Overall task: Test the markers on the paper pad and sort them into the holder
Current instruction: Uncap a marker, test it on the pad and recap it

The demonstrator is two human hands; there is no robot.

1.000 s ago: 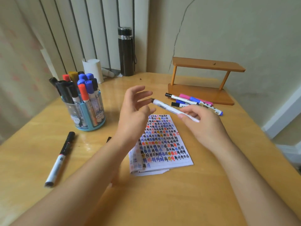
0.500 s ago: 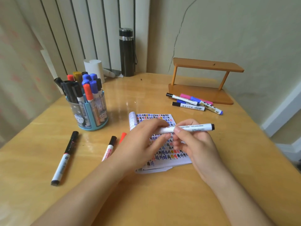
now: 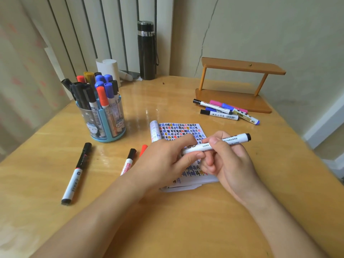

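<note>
Two bare forearms are reaching in from the near edge over the wooden counter (image 3: pixel 178 229). The left hand (image 3: pixel 165 161) is curling its thumb and fingers round the left end of a white marker (image 3: pixel 197 148), hiding that end. The right hand (image 3: pixel 230 164) is pinching the same barrel between thumb and fingertips further along. The marker is lying nearly level in the air, its black end pointing right and slightly away, just above the paper pad (image 3: pixel 176 130).

The pad is lying flat under both hands. Its top sheet is showing rows of small scribbles in black, blue, red and yellow, and its left edge is curling up into a roll.

Left of the pad, a black-capped whiteboard marker (image 3: pixel 128 162) and a red-capped marker (image 3: pixel 143 148) are lying side by side, their near ends passing under the left wrist. Well apart to the left, a longer black marker (image 3: pixel 76 173) is lying alone.

Further back on the left, the round blue holder (image 3: pixel 104 125) is standing upright, packed with black, red, blue and yellow capped markers. On the far right, a cluster of loose markers (image 3: pixel 225 110) is lying just before a wooden shelf (image 3: pixel 240 67). A black flask (image 3: pixel 147 51) and a white paper roll (image 3: pixel 109 68) are standing near the back wall.
</note>
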